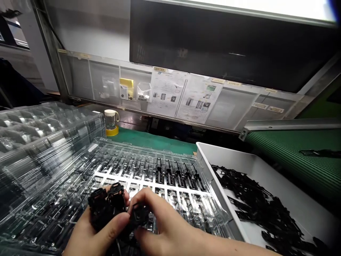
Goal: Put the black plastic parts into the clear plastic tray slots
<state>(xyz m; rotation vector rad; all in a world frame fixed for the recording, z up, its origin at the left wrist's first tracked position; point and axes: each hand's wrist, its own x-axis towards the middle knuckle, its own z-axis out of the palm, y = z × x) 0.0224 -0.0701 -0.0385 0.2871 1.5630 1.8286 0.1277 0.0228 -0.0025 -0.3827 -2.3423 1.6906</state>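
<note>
My left hand (92, 233) grips a small bunch of black plastic parts (106, 204) at the bottom centre, just above a clear blister tray (149, 177). My right hand (166, 225) pinches another black plastic part (139, 216) between thumb and fingers, right beside the bunch. Both hands hover over the tray's near edge. The tray's far rows hold several black parts (176, 176) seated upright in their pockets; the near pockets look bare.
A tall stack of clear trays (39, 142) stands at the left. A white bin (266, 170) with a heap of loose black parts (261, 206) sits at the right, beside a green conveyor belt (298, 156). A small jar on a yellow tape roll (111, 122) stands behind, under a panel of instruction sheets (183, 96).
</note>
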